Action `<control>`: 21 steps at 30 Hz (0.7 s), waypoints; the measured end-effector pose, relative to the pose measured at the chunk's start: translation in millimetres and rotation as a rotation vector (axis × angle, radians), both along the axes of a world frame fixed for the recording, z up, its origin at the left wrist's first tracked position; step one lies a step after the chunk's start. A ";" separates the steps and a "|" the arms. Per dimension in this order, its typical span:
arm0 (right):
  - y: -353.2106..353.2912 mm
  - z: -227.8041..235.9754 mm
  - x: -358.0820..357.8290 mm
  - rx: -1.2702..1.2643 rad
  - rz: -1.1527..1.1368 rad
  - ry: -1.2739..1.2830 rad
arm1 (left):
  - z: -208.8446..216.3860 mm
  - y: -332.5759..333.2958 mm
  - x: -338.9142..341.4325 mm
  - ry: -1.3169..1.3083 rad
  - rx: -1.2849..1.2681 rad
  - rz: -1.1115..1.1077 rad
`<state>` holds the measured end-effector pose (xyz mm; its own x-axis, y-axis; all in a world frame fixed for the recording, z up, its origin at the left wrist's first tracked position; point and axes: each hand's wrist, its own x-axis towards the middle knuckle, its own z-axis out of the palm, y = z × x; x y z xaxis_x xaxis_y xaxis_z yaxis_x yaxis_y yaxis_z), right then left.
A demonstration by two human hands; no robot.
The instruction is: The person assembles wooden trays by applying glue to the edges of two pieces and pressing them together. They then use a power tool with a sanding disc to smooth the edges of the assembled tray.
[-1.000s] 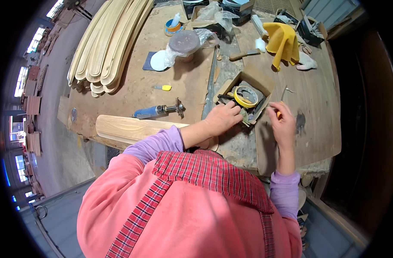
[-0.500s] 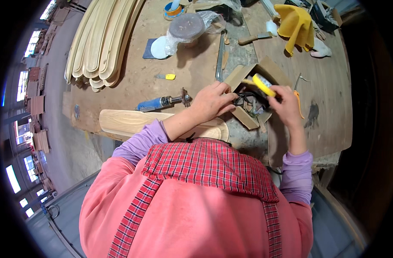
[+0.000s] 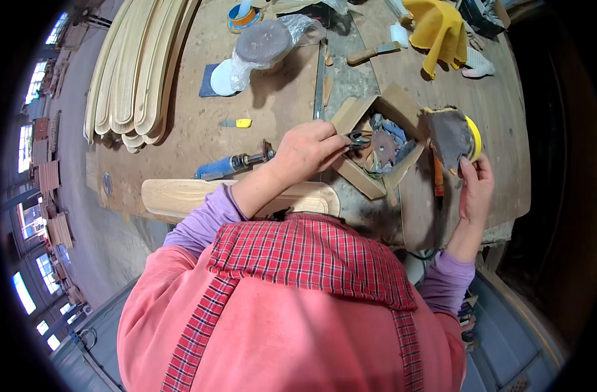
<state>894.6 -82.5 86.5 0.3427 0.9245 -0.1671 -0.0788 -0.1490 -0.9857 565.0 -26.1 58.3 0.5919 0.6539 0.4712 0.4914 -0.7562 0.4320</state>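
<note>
A small cardboard box [image 3: 371, 187] stands open on the bench. It holds a toothed round saw blade [image 3: 383, 149], some dark looped pieces [image 3: 360, 140] and other small parts. My left hand [image 3: 311, 151] is closed at the box's left rim, its fingertips partly hidden beside the dark loops. Right of the box, my right hand [image 3: 476, 186] grips the lower edge of a yellow-rimmed sanding disc [image 3: 450, 138] with a worn grey-brown face, raised above the bench. An orange-handled tool [image 3: 438, 175] lies between the box and my right hand.
Curved wooden slats [image 3: 132, 78] are stacked at the far left. A blue power tool [image 3: 220, 167] lies behind a rounded wooden board [image 3: 181, 196]. Farther back are a yellow-handled knife [image 3: 236, 123], a plastic-wrapped round item [image 3: 264, 42], a brush [image 3: 374, 53] and a yellow cloth [image 3: 440, 32].
My right hand has moved right, out from over the box, carrying the yellow-rimmed disc, now turned to show its worn face. The saw blade is uncovered. My left hand stays at the box.
</note>
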 end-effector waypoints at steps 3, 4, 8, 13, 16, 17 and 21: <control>-12.7 -1.9 10.0 -0.018 -0.015 -0.030 | 6.4 -0.5 1.5 0.030 0.004 -0.002; -16.2 -1.3 11.6 -0.012 -0.007 -0.048 | 8.6 -0.4 3.1 0.028 0.001 -0.004; -23.1 2.6 12.7 0.001 0.033 -0.071 | 18.3 -3.0 6.8 0.041 -0.023 -0.011; -19.0 6.7 3.1 0.022 0.088 -0.204 | 13.3 -3.1 12.7 0.106 -0.053 -0.050; -8.8 11.0 -4.1 0.105 0.096 -0.317 | 6.0 0.1 22.5 0.246 -0.062 -0.075; -5.2 13.5 -6.1 0.136 0.129 -0.390 | 1.9 0.6 26.7 0.272 -0.053 -0.085; -1.8 14.4 -12.3 0.170 0.161 -0.636 | 2.5 -0.1 42.4 0.294 -0.184 -0.162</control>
